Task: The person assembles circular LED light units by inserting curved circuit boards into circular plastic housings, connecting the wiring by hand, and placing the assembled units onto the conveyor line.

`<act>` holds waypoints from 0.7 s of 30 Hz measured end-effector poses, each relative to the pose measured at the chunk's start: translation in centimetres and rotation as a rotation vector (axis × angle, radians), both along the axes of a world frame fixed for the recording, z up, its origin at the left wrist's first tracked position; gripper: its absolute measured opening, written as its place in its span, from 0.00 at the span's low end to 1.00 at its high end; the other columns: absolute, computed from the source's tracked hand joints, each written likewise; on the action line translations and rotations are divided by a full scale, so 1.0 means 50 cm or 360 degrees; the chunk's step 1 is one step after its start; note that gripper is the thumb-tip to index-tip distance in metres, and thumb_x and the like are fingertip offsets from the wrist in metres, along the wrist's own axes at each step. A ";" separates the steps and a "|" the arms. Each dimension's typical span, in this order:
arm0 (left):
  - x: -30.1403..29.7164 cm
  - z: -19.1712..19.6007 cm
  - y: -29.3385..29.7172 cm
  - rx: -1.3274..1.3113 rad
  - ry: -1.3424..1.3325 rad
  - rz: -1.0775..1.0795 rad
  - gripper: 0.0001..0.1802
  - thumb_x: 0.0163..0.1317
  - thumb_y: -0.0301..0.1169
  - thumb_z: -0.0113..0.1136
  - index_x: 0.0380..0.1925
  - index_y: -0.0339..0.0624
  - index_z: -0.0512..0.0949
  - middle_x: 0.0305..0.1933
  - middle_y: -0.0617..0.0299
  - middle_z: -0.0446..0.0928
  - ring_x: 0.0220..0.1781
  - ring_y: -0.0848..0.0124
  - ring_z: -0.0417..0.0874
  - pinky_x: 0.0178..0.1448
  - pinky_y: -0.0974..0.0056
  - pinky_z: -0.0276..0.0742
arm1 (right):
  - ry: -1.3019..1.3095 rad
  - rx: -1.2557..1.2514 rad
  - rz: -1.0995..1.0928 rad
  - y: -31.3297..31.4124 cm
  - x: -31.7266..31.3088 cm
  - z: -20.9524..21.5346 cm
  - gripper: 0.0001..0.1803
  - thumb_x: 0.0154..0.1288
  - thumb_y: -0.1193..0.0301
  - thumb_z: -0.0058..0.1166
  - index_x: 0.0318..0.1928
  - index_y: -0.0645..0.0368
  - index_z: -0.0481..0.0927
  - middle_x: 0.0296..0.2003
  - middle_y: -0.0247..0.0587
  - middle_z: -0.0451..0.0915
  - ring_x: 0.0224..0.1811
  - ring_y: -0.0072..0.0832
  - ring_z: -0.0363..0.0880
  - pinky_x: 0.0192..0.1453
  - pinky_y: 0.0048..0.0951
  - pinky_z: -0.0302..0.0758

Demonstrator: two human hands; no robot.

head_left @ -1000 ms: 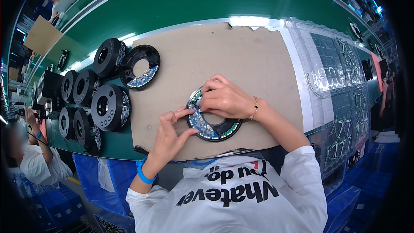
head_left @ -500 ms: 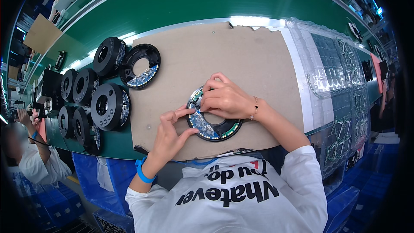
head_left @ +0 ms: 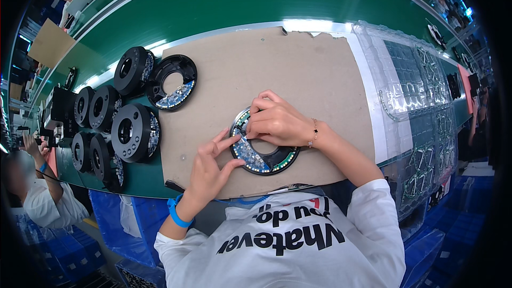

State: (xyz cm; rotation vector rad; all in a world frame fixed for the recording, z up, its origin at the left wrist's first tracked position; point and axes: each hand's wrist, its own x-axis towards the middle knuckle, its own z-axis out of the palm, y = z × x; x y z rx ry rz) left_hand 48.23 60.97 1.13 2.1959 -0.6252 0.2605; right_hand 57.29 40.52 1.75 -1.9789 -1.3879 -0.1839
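Observation:
A black ring-shaped housing (head_left: 282, 166) lies on the cardboard sheet in front of me. A blue curved circuit board (head_left: 248, 153) sits in its left part, and green strips with small white LEDs run along its rim. My left hand (head_left: 210, 162) steadies the ring's left side, thumb at the lower edge of the blue board and forefinger near its upper end. Bent over the ring's upper left, my right hand (head_left: 276, 123) has its fingertips pinched together near the board's upper end. Whatever is between those fingertips is too small and hidden to make out.
Several black ring-shaped units (head_left: 129, 132) stand tilted at the left, beside an open ring housing (head_left: 172, 81) with a blue board. Clear plastic trays (head_left: 416, 90) lie at the right of the cardboard sheet (head_left: 298, 69). Another person (head_left: 45, 192) sits at the far left.
Both hands stay at nearly the same place on the ring. The right fingers have shifted very slightly; nothing was visibly taken up or let go.

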 end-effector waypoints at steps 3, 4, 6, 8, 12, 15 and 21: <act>-0.006 0.011 -0.003 0.0187 -0.0182 -0.0010 0.27 0.47 0.27 0.67 0.42 0.31 0.61 0.46 0.48 0.76 0.57 0.53 0.73 0.56 0.54 0.69 | 0.0003 0.0065 -0.0010 0.004 -0.001 -0.005 0.02 0.47 0.73 0.58 0.22 0.53 0.79 0.23 0.27 0.75 0.38 0.26 0.71 0.51 0.34 0.64; -0.008 0.014 -0.004 0.0296 -0.0175 -0.0032 0.26 0.47 0.26 0.66 0.44 0.29 0.65 0.46 0.50 0.77 0.57 0.54 0.73 0.56 0.53 0.69 | 0.0004 0.0067 -0.0010 0.004 -0.002 -0.005 0.02 0.47 0.73 0.58 0.22 0.53 0.79 0.23 0.27 0.75 0.38 0.26 0.71 0.51 0.34 0.64; -0.011 0.008 -0.005 0.0347 -0.0171 -0.0057 0.24 0.48 0.25 0.64 0.45 0.28 0.68 0.47 0.51 0.76 0.57 0.55 0.73 0.57 0.53 0.69 | 0.0002 0.0058 -0.0019 0.005 -0.002 -0.007 0.02 0.46 0.73 0.58 0.22 0.53 0.79 0.23 0.27 0.75 0.38 0.26 0.71 0.50 0.34 0.64; -0.012 0.008 -0.009 0.0397 -0.0168 -0.0084 0.23 0.50 0.24 0.62 0.46 0.28 0.70 0.48 0.52 0.76 0.57 0.57 0.73 0.57 0.52 0.69 | -0.0014 0.0059 -0.0021 0.003 -0.002 -0.006 0.03 0.46 0.73 0.60 0.22 0.54 0.78 0.24 0.26 0.76 0.37 0.27 0.71 0.49 0.33 0.65; -0.010 0.025 -0.018 0.0535 -0.0198 -0.0216 0.14 0.53 0.22 0.56 0.39 0.32 0.68 0.49 0.43 0.74 0.57 0.53 0.72 0.60 0.51 0.67 | -0.0047 0.0049 -0.0025 0.002 -0.002 -0.008 0.04 0.45 0.73 0.61 0.22 0.55 0.77 0.25 0.27 0.76 0.36 0.28 0.71 0.48 0.33 0.67; -0.006 0.029 -0.023 0.0639 -0.0236 -0.0324 0.09 0.56 0.23 0.52 0.35 0.34 0.65 0.50 0.37 0.72 0.58 0.50 0.71 0.62 0.51 0.65 | -0.0049 0.0082 -0.0042 0.002 -0.003 -0.008 0.05 0.45 0.73 0.61 0.21 0.56 0.76 0.24 0.28 0.76 0.36 0.29 0.71 0.46 0.32 0.68; -0.005 0.050 -0.029 0.0726 -0.0130 -0.0348 0.08 0.57 0.25 0.50 0.33 0.33 0.64 0.53 0.35 0.69 0.59 0.47 0.70 0.64 0.51 0.64 | 0.0025 0.0042 0.0021 -0.003 0.001 0.007 0.05 0.48 0.72 0.60 0.26 0.57 0.78 0.26 0.33 0.75 0.37 0.32 0.73 0.47 0.34 0.69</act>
